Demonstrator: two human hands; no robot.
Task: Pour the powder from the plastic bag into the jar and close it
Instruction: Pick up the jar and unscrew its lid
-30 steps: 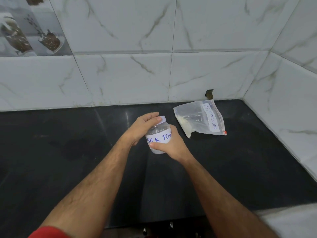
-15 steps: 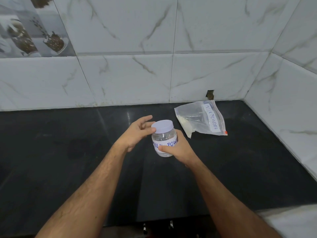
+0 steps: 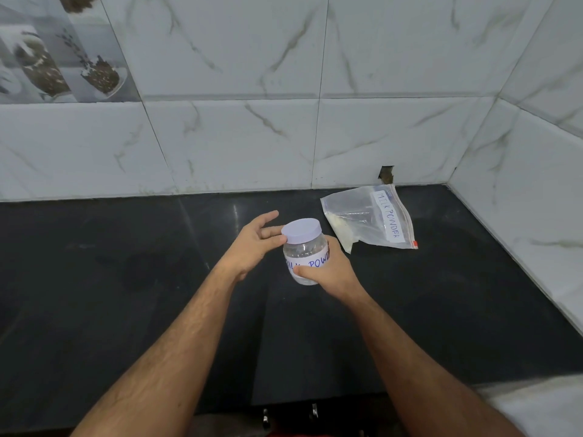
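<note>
Jar (image 3: 305, 259): upright, held above the middle of the counter (image 3: 126, 294), lid (image 3: 302, 231) on.
Right hand (image 3: 328, 269): fingers wrapped around the jar's labelled body.
Left hand (image 3: 254, 246): a second ago cupped over the lid; now off it, fingers spread, tips just touching the lid's side, gripping nothing.
Bag (image 3: 369, 220): flat near the counter's back right corner, powder inside.
Meaning: lid probably being loosened; pouring not begun.

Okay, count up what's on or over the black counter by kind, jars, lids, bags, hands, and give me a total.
Jars: 1, jar held in the right hand
Lids: 1, lid on the jar
Plastic bags: 1, plastic bag lying on the counter
Hands: 2, with the left hand
Total: 5
</note>
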